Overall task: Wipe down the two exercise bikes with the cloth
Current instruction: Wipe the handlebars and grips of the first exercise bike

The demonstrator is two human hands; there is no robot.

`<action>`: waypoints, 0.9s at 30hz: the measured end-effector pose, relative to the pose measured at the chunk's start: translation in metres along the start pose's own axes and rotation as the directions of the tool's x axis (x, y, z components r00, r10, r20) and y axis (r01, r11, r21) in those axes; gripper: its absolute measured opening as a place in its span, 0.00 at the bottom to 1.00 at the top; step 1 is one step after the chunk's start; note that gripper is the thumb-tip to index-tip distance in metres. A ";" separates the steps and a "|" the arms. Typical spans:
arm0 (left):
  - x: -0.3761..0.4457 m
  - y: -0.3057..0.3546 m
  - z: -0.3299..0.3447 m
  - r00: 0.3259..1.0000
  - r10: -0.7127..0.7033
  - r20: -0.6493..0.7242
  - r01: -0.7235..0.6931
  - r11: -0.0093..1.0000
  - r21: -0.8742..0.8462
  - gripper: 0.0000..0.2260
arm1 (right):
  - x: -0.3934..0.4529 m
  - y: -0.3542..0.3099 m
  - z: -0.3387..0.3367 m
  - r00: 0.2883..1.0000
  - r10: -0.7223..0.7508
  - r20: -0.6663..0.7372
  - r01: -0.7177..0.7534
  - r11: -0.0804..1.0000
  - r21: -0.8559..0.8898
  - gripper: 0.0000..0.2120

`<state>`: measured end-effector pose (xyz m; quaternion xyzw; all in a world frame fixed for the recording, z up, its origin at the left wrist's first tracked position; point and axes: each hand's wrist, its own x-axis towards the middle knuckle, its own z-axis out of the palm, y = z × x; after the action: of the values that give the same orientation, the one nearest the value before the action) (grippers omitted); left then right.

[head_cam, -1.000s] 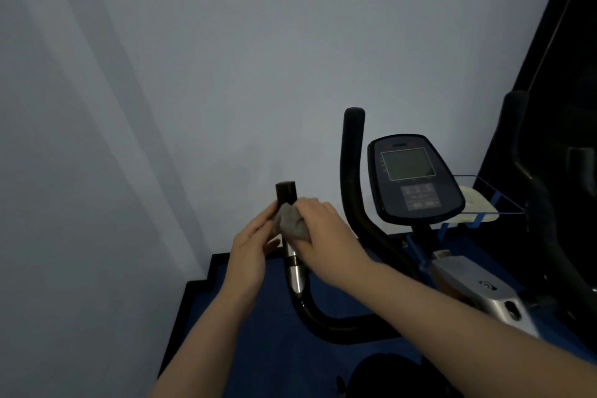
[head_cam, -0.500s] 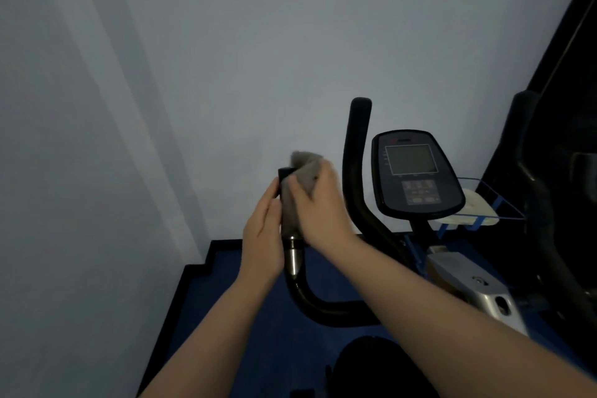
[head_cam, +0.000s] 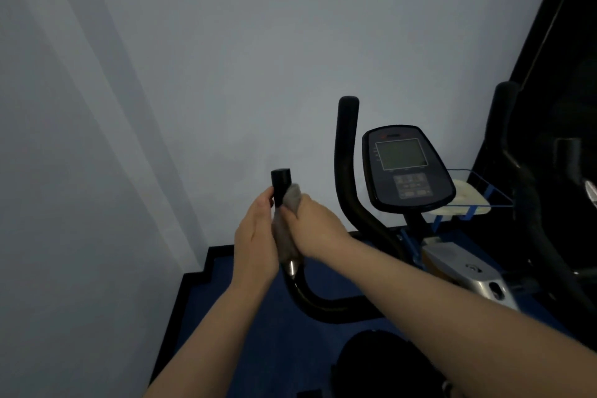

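Note:
An exercise bike stands in front of me, with a dark console and two black handlebars. My right hand grips a grey cloth wrapped round the left handlebar, just under its black end cap. My left hand lies against the same bar from the left, fingertips touching it below the cap. The bar's metal collar shows beneath the cloth. The right handlebar rises free. A second bike's black handlebar stands at the right edge.
A pale wall is close behind and to the left. A blue wire rack with a pale pad sits behind the console. The floor is blue with a black border. The black saddle is just below me.
My right hand and the cloth slid up over the end cap, then back down the left handlebar, leaving the cap bare. My left hand stayed against the bar.

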<state>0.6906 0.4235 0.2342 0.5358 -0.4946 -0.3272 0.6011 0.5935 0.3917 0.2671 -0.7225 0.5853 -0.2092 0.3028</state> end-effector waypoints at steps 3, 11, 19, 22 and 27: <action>0.003 -0.001 0.006 0.998 0.035 -0.058 -0.030 0.996 0.087 0.16 | -0.012 0.015 -0.038 0.994 -0.092 -0.060 0.088 0.994 -0.059 0.08; 0.022 0.017 0.051 0.922 0.382 0.059 -0.375 0.847 0.377 0.19 | 0.011 0.024 -0.081 0.850 -0.013 -0.527 0.008 1.000 -0.013 0.23; 0.025 0.004 0.055 0.896 0.427 0.125 -0.419 0.716 0.558 0.15 | 0.007 0.048 -0.077 0.992 0.089 -0.089 -0.121 0.858 -0.499 0.15; 0.021 0.010 0.056 0.911 0.402 0.093 -0.391 0.768 0.506 0.13 | 0.010 0.042 -0.082 0.993 0.084 -0.085 -0.109 0.930 -0.350 0.24; -0.006 0.018 0.052 0.974 0.209 0.085 -0.223 0.945 0.237 0.15 | -0.028 0.067 -0.066 0.994 0.026 -0.107 -0.063 0.934 -0.353 0.19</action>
<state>0.6375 0.4162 0.2467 0.5386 -0.6043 -0.2113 0.5478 0.4953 0.3976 0.2709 -0.7404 0.6442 -0.1292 0.1419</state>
